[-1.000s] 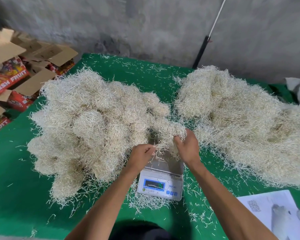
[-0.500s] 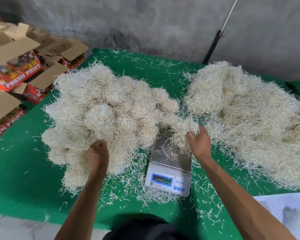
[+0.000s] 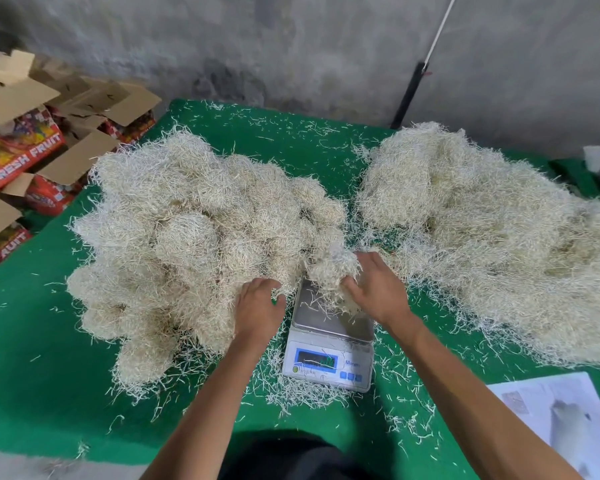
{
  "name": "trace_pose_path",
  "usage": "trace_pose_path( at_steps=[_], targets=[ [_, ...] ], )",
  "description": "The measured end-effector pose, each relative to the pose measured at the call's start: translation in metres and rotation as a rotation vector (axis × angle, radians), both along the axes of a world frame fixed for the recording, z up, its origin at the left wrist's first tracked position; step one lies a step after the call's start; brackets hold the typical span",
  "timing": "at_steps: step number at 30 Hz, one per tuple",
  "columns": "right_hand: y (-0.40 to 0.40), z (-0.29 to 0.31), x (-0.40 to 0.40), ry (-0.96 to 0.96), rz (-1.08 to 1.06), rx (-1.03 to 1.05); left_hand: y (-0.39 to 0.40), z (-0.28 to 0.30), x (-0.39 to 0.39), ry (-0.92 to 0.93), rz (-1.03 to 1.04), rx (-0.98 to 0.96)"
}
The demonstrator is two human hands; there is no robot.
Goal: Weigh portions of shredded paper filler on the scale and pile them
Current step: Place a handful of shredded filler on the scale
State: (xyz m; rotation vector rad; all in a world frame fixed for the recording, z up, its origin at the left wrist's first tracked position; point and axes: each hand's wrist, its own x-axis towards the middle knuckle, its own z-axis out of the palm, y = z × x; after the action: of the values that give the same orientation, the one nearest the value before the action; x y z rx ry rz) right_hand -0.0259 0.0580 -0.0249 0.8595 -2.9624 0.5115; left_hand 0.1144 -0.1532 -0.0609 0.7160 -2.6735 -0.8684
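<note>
Right hand (image 3: 378, 292) keeps its grip curled round a clump of shredded paper filler (image 3: 333, 271) over the scale (image 3: 329, 341); left hand (image 3: 257, 306) rests loosely on the weighed pile (image 3: 194, 237) beyond, light, springy stuff best gathered from underneath.

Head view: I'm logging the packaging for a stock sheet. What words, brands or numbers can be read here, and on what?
"FRESH FRUIT": white letters on the red carton left of the table.
"FRUIT", partly cut off: on a lower red carton at the left edge.
Scale display digits: too blurred to read.
Blue word beside the scale display: too blurred to read.
Printed sheet at lower right: print too small to read.
</note>
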Motion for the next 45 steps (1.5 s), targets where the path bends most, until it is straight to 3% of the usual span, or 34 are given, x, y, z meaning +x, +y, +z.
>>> trace_pose_path(
  at_steps=[2, 4, 8, 10, 16, 20, 29, 38, 42, 45],
  targets=[
    [0.004, -0.002, 0.003, -0.052, 0.056, 0.201, 0.001, -0.002, 0.001, -0.042, -0.010, -0.027],
    [0.007, -0.001, 0.007, -0.148, 0.031, 0.237, 0.001, -0.002, 0.004, -0.039, -0.008, 0.001],
    [0.013, 0.003, 0.014, 0.028, -0.109, -0.118, 0.005, 0.007, 0.011, 0.020, -0.033, 0.117],
    [0.017, 0.004, 0.012, 0.092, -0.177, -0.238, 0.005, 0.012, 0.012, 0.042, -0.037, 0.006],
    [0.030, -0.007, 0.008, 0.081, -0.236, -0.238, 0.001, 0.029, 0.007, -0.003, -0.026, -0.391],
    [0.031, -0.015, 0.013, 0.055, -0.245, -0.281, 0.005, 0.032, 0.002, -0.023, -0.168, -0.441],
    [0.030, -0.025, 0.015, 0.009, -0.228, -0.246, 0.030, 0.017, -0.005, -0.091, -0.309, -0.311],
    [0.031, -0.035, 0.010, -0.126, -0.300, -0.330, 0.034, -0.006, -0.019, -0.088, -0.290, -0.090],
    [0.029, -0.039, 0.008, -0.215, -0.389, -0.429, 0.040, -0.013, -0.027, -0.051, -0.156, 0.220],
    [0.018, -0.043, 0.012, -0.460, -0.441, -0.625, 0.053, -0.012, -0.054, -0.045, -0.071, 0.469]
  ],
)
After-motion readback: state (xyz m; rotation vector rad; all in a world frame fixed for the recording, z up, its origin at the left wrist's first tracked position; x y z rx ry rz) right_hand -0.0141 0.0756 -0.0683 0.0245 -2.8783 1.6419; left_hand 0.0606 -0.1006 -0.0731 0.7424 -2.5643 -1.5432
